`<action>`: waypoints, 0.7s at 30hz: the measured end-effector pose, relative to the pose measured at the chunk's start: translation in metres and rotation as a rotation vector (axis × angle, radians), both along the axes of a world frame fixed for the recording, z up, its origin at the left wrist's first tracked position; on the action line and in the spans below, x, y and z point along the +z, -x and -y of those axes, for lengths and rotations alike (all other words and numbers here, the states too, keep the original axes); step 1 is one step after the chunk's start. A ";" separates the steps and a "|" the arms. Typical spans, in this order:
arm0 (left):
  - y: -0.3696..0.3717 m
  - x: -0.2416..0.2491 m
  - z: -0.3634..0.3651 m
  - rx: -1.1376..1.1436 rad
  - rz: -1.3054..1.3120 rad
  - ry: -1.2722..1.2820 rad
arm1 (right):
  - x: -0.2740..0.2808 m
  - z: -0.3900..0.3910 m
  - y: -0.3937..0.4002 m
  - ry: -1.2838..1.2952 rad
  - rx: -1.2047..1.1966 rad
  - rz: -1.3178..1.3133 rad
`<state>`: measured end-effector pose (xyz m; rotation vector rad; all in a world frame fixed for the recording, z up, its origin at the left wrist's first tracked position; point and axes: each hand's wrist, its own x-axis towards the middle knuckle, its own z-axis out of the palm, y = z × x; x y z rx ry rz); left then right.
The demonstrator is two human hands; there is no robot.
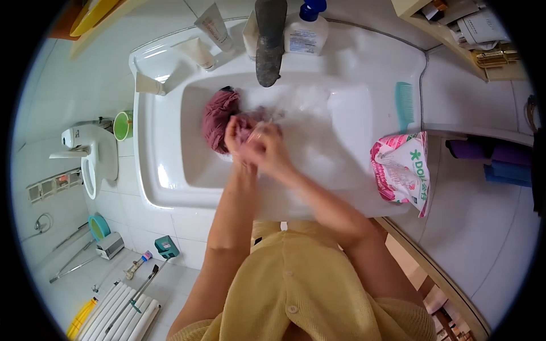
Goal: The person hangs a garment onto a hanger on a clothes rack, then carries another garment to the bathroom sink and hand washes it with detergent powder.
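A dusky-pink garment (pixel 220 120), wet and bunched up, lies at the left side of the white sink basin (pixel 196 170). My left hand (pixel 233 139) is closed on part of the cloth near the basin's middle. Pressed against it, my right hand (pixel 267 148) also grips the cloth, its fingers slightly blurred. Between the two hands the fabric is bunched, and some of it is hidden by my fingers. White suds (pixel 304 102) and cloudy water lie to the right of my hands. Directly above them reaches a dark grey faucet (pixel 269 48).
Along the sink's back rim stand a pump bottle (pixel 306 34) with a blue top and several tubes (pixel 214 27). A teal comb (pixel 404 105) and a pink-and-white bag (pixel 402 170) rest on the right rim. A toilet (pixel 94 159) and a green bin (pixel 123 126) are at left.
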<state>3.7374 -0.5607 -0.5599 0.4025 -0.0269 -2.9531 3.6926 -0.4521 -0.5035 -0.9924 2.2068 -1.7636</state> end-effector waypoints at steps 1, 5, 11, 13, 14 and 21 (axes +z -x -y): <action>-0.006 -0.008 -0.006 0.038 0.017 0.089 | 0.008 -0.002 -0.012 -0.078 0.004 -0.066; -0.007 -0.018 -0.035 0.281 0.459 0.692 | 0.006 0.018 -0.002 -0.415 -0.101 0.171; -0.015 0.023 -0.010 0.069 0.202 0.174 | 0.045 0.006 -0.027 -0.285 -0.165 -0.468; -0.005 -0.005 0.000 0.055 0.238 0.255 | -0.011 -0.005 -0.003 -0.497 -0.009 0.123; -0.005 0.009 0.000 0.127 0.365 0.316 | -0.028 -0.008 0.030 -0.499 -0.134 0.377; 0.008 -0.010 -0.005 -0.176 1.011 0.606 | -0.054 -0.063 0.075 -1.114 -0.143 -0.615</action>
